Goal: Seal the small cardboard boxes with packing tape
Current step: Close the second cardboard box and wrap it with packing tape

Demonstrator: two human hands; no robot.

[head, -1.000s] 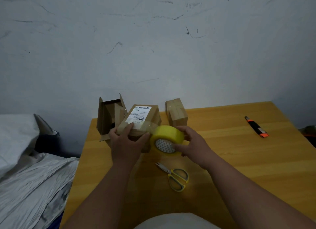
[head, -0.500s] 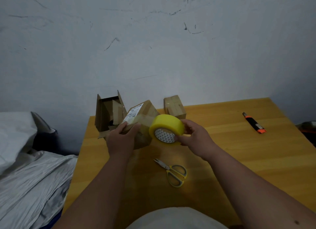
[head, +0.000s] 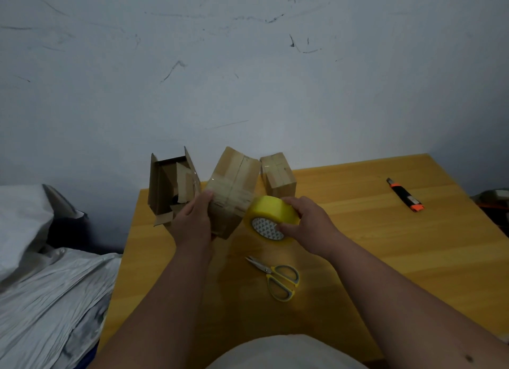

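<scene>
Boxes are part-sealed: the tilted box [head: 232,192], gripped by left hand [head: 192,222] fingers, is being taped from the roll [head: 271,217] clasped by right hand [head: 305,225]; the open box [head: 170,186] beyond the left fingers is untaped.

**Yellow, brown and grey**

The tape roll [head: 271,213] I hold is bright yellow, its core [head: 266,229] white with a grey triangle pattern. The box [head: 234,186] I grip is plain brown cardboard. The table [head: 385,244] is honey-yellow wood. The scissors [head: 278,280] have yellow-and-grey handles. The knife [head: 405,195] is black and orange. The wall [head: 248,65] is pale grey with dark scuffs.
</scene>
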